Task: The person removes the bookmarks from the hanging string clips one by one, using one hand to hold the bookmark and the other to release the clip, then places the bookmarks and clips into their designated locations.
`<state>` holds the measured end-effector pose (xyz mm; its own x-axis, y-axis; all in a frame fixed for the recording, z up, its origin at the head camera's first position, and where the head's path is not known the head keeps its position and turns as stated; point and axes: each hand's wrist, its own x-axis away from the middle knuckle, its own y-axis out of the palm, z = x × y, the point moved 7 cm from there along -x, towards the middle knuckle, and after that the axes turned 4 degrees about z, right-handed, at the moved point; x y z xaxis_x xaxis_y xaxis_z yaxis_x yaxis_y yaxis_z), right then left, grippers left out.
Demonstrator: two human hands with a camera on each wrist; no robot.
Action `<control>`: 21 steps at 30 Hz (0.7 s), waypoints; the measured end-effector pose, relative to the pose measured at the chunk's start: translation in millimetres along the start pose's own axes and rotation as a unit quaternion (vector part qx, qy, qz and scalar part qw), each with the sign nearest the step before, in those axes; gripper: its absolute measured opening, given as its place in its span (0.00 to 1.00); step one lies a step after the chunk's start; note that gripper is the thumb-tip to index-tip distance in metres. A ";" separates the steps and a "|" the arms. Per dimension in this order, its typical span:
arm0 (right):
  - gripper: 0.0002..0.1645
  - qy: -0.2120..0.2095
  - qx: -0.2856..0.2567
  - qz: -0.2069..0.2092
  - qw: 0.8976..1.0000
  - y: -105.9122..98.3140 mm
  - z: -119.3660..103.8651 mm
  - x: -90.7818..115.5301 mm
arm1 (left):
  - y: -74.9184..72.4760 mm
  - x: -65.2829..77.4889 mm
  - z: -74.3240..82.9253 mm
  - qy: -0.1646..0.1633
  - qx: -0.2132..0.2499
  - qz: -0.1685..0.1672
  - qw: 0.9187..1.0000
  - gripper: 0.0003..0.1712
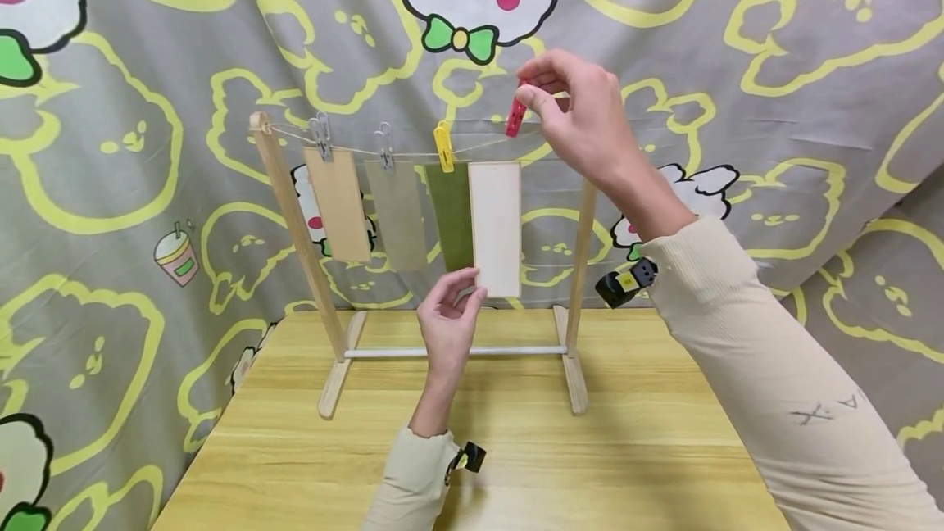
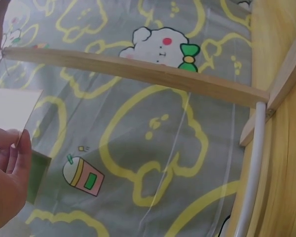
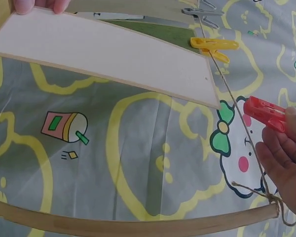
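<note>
My left hand [image 1: 448,322] pinches the lower left edge of a white rectangular card [image 1: 496,228], which stands upright just below the string. Higher up on the right, my right hand [image 1: 583,109] pinches a red clothespin [image 1: 518,113] between thumb and fingers. In the right wrist view the red clothespin [image 3: 266,112] is beside the string [image 3: 232,91], off the card's top edge. A yellow clothespin [image 1: 444,146] clips a green card [image 1: 451,215], partly behind the white one. Farther left, grey clothespins [image 1: 386,144] hold a grey-green card [image 1: 397,215] and a tan card [image 1: 337,203].
A wooden frame with a left post [image 1: 298,236] and a right post [image 1: 583,260] carries the string. A white rod [image 1: 516,349] joins its feet, which stand on the wooden table [image 1: 590,465]. Behind hangs a patterned grey curtain [image 1: 147,187].
</note>
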<state>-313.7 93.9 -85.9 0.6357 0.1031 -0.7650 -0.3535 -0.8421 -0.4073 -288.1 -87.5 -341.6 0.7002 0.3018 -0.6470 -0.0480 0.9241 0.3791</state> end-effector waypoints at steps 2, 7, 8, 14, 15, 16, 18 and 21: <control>0.15 0.001 -0.007 0.002 1.000 -1.5 1.2 3.1 | 0.5 0.4 -0.5 -0.001 -0.002 -0.003 1.000 0.16; 0.16 0.008 -0.036 0.008 0.999 -4.0 2.5 10.4 | -1.4 0.9 1.9 -0.001 -0.005 0.001 1.000 0.16; 0.16 0.009 -0.041 0.009 0.999 -4.5 2.4 12.0 | -2.0 0.9 2.5 -0.001 -0.004 0.002 1.000 0.16; 0.16 0.011 -0.049 0.016 0.999 -8.4 2.5 21.9 | -1.0 0.8 3.6 -0.004 -0.003 -0.002 1.000 0.17; 0.16 0.010 -0.047 0.016 0.999 -8.5 2.5 23.5 | -0.8 0.7 3.8 -0.004 -0.004 -0.001 1.000 0.17; 0.16 0.007 -0.047 0.016 0.999 -8.6 2.5 25.2 | -0.9 0.7 3.7 -0.003 -0.004 0.000 1.000 0.17; 0.17 0.003 -0.049 0.015 0.999 -8.8 3.3 29.1 | -0.6 0.5 3.8 -0.002 -0.004 0.002 1.000 0.17; 0.17 0.005 -0.051 0.018 0.998 -12.0 6.3 36.1 | 0.7 0.6 3.5 -0.003 -0.005 0.000 1.000 0.16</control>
<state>-290.8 111.1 -111.8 0.6301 0.0671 -0.7736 -0.3044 -0.8952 -0.3255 -285.3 -87.5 -339.4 0.7042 0.3014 -0.6429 -0.0560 0.9262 0.3729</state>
